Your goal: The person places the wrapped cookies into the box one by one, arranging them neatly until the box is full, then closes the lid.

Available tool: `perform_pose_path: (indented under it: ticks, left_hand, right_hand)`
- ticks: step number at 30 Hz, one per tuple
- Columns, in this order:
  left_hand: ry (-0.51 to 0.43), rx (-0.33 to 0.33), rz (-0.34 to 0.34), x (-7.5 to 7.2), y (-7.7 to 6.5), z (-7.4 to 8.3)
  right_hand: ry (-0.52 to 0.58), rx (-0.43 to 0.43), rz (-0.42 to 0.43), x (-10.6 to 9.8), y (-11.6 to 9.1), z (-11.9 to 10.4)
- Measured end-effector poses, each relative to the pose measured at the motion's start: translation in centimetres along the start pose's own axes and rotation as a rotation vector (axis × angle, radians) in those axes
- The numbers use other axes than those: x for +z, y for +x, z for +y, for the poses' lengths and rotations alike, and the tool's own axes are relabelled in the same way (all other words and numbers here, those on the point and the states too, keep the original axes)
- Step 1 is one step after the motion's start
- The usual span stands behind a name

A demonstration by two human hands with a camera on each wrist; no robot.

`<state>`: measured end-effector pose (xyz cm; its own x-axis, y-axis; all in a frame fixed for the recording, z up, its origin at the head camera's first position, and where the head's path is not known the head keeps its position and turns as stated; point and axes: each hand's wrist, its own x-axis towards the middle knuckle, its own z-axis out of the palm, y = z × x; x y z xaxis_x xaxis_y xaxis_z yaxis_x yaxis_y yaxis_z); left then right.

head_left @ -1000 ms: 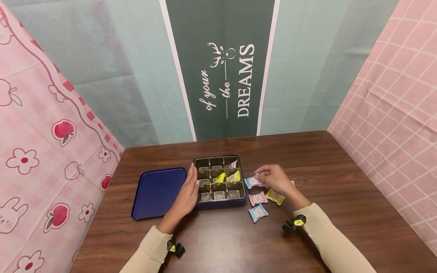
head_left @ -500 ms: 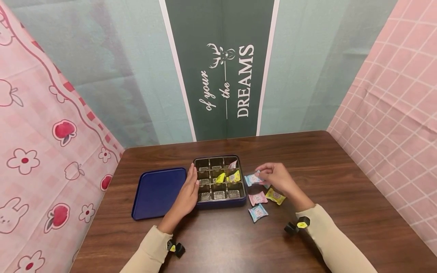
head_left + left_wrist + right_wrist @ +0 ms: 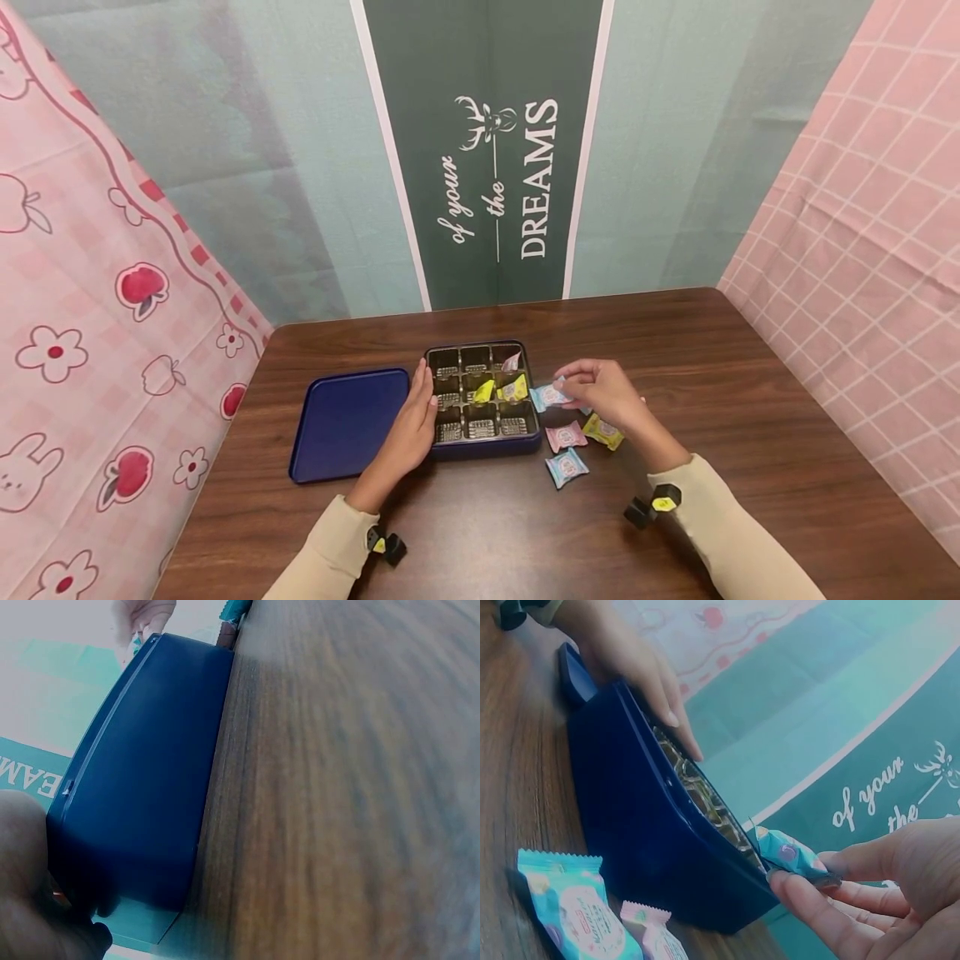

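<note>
A blue tin point(image 3: 487, 450) with a clear tray of square compartments stands on the table. Against its left side rests my left hand point(image 3: 411, 427), fingers straight along the wall. My right hand point(image 3: 606, 395) pinches a light-blue wrapped candy point(image 3: 549, 396) between thumb and fingers, just off the tin's right edge; the right wrist view shows this candy point(image 3: 789, 853) level with the rim. Inside the tray, a yellow candy point(image 3: 513, 389) sits in the middle-right compartment, another yellow candy point(image 3: 483, 392) in the centre one, and a pink candy point(image 3: 512, 362) at the back right.
The tin's blue lid point(image 3: 348, 425) lies flat at the left. Right of the tin are a loose pink candy point(image 3: 566, 436), a yellow candy point(image 3: 603, 432) and another light-blue candy point(image 3: 567, 467). Under my right hand, other wrappers are partly hidden. Fabric hangs behind the wooden table point(image 3: 480, 533).
My right hand has taken hold of the light-blue candy and brought it slightly left, up to the tin's edge. The left hand stays against the tin.
</note>
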<state>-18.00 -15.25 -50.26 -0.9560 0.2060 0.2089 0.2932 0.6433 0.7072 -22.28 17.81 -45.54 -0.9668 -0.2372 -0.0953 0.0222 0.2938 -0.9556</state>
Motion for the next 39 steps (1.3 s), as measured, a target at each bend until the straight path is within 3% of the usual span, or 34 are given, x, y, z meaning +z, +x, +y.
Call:
perform_pose_path:
  ticks: [11, 39]
  left_hand:
    - [-0.013, 0.001, -0.001, -0.1, 0.0, 0.1]
    - [0.000, 0.007, 0.002, -0.1, 0.0, 0.1]
  right_hand:
    - [0.061, -0.017, -0.048, 1.2, -0.1, -0.5]
    - [-0.050, -0.015, -0.087, 3.3, -0.5, -1.4]
